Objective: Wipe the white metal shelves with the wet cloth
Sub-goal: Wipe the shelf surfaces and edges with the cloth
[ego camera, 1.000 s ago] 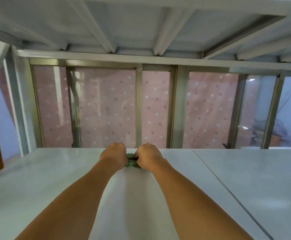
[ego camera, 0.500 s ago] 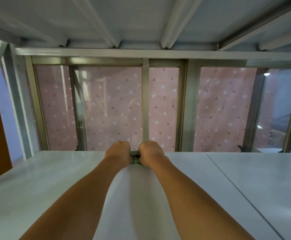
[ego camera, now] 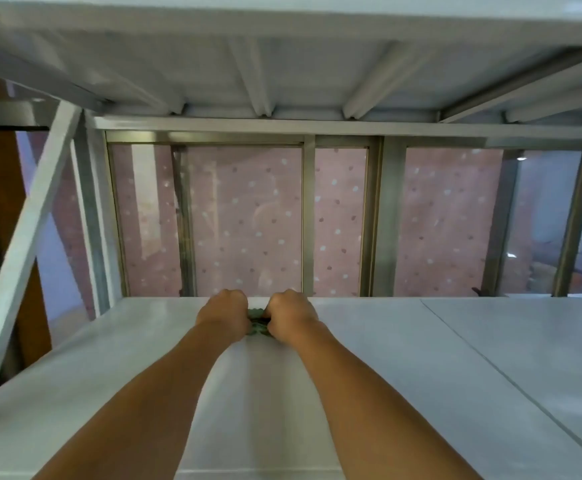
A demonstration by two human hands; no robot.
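Note:
A white metal shelf (ego camera: 109, 375) stretches out flat in front of me. At its far edge, both arms reach forward side by side. My left hand (ego camera: 223, 313) and my right hand (ego camera: 291, 315) are fisted together on a small green cloth (ego camera: 257, 327), which is pressed onto the shelf. Only a strip of the cloth shows between the two fists. Overhead, the ribbed underside of a second white metal shelf (ego camera: 282, 64) fills the top of the view.
A seam (ego camera: 511, 386) divides this shelf panel from another to the right. A slanted white brace (ego camera: 30, 244) crosses at the left. Behind the shelf stands a metal-framed window (ego camera: 308, 220) with a pink dotted curtain behind the glass.
Both hands have pushed the cloth a little farther toward the shelf's back edge. The view has tilted and shifted, showing more of the left brace.

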